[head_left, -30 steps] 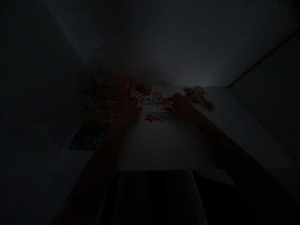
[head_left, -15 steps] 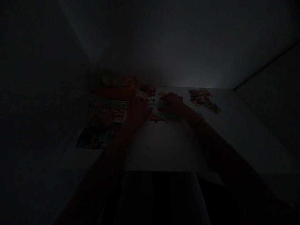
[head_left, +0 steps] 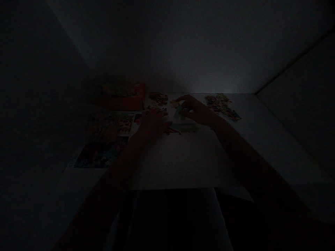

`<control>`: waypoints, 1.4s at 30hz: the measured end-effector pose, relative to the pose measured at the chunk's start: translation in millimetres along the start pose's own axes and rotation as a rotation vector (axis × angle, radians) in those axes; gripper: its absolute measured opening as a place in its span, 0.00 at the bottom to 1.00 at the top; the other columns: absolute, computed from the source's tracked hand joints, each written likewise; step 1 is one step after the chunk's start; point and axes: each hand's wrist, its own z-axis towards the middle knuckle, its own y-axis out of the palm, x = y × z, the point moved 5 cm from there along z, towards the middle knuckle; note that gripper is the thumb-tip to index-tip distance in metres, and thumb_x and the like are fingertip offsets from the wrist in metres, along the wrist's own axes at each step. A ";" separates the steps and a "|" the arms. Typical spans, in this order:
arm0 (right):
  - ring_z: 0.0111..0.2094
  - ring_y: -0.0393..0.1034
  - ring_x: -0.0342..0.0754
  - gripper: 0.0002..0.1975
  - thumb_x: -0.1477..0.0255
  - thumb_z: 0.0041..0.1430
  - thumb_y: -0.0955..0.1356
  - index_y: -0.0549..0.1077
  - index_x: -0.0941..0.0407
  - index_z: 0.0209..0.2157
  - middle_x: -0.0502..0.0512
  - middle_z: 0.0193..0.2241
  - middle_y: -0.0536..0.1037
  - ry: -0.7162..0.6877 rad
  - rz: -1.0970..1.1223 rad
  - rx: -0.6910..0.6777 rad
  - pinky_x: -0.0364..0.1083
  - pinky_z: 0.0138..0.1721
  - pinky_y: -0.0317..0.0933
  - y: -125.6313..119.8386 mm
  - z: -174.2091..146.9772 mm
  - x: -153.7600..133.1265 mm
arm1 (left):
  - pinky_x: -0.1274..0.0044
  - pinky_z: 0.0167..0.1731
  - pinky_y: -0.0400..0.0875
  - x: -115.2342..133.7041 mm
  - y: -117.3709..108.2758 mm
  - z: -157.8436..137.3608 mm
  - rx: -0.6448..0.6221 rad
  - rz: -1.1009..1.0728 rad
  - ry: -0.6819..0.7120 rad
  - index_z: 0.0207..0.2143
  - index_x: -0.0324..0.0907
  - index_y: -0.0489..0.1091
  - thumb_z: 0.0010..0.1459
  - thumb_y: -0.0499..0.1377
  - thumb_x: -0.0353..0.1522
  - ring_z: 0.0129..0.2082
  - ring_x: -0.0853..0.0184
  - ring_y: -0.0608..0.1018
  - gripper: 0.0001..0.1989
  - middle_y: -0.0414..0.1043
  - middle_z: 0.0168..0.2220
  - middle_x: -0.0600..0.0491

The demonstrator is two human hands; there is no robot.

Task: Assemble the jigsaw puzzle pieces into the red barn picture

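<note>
Your view is very dark, so outlines are faint and most colours are muted. Your right hand [head_left: 196, 111] is above the middle of the bench [head_left: 180, 160], toward its back edge, with thumb and fingers pinching a pale green puzzle piece [head_left: 178, 113]. The fingers cover part of that piece, and you cannot tell whether its lower end touches the bench. Your left hand [head_left: 154, 122] is beside it on the left, back up, fingers spread forward and thumb out to the side. Its palm is hidden, so you cannot tell whether anything lies beneath it. The thumb overlaps the left end of a strip of puzzle pieces [head_left: 187, 128], which lies nearer the front edge than the green piece; the joins are too dim to make out.

By the back edge, a yellowish piece [head_left: 173, 104] sits just beyond your right fingertips, and a reddish pile [head_left: 158, 98] lies left of it, its nearest pieces partly behind your left fingers. A larger pile [head_left: 221, 104] lies toward the back right corner; single shapes blur together. At the back left stands an orange box [head_left: 117, 103], its far left side lost in shadow. In front of it, a printed sheet [head_left: 98, 153] is partly covered by your left forearm.
</note>
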 end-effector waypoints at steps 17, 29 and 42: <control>0.47 0.72 0.53 0.35 0.38 0.58 0.77 0.76 0.53 0.50 0.59 0.46 0.77 0.183 0.025 0.248 0.50 0.45 0.70 -66.9 -97.2 62.7 | 0.59 0.67 0.65 5.1 7.1 7.8 -0.145 -0.101 0.195 0.54 0.44 0.81 0.63 0.69 0.52 0.62 0.49 0.77 0.27 0.79 0.59 0.43; 0.40 0.73 0.49 0.33 0.41 0.61 0.77 0.81 0.53 0.52 0.56 0.42 0.80 0.159 0.068 0.066 0.47 0.41 0.70 -62.0 -96.6 57.0 | 0.59 0.62 0.72 -2.6 10.6 8.5 -0.182 -0.170 0.124 0.54 0.46 0.80 0.61 0.66 0.59 0.53 0.50 0.80 0.31 0.80 0.54 0.43; 0.48 0.73 0.55 0.24 0.48 0.71 0.71 0.86 0.53 0.50 0.60 0.46 0.81 0.001 -0.235 -0.053 0.53 0.55 0.66 -39.4 -85.8 54.4 | 0.63 0.58 0.73 1.5 8.1 7.9 -0.178 -0.196 0.195 0.54 0.44 0.81 0.63 0.67 0.58 0.54 0.51 0.80 0.31 0.81 0.53 0.43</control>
